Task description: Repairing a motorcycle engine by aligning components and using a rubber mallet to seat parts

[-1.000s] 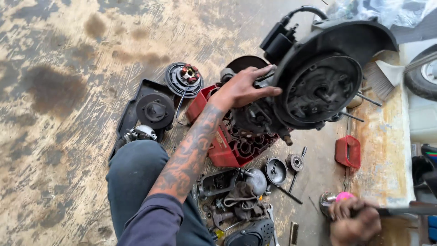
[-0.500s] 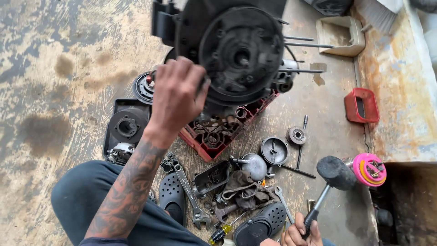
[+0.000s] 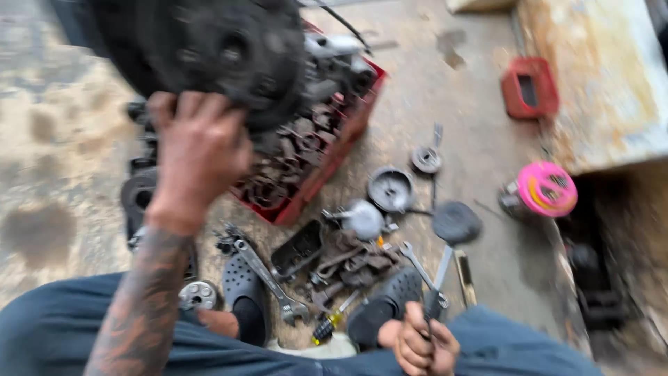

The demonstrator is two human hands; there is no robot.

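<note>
Presently the left hand point(image 3: 198, 150) is clamped, fingers curled, on the lower edge of a large black engine point(image 3: 209, 49) at the top left; the engine is blurred and stands over the near end of a red tray point(image 3: 316, 182). The tray sits on the concrete floor and is filled with dark, greasy metal parts, not individually legible. The right hand point(image 3: 424, 345) is closed round the handle of a mallet point(image 3: 452, 226), whose black head points away from the person and hangs above the floor just beside a round grey cover point(image 3: 391, 189). A small black tray point(image 3: 298, 248) lies below the red one; contents cannot be told. An empty red box point(image 3: 530, 87) sits well apart, top right, near a pink spool point(image 3: 547, 189).
</note>
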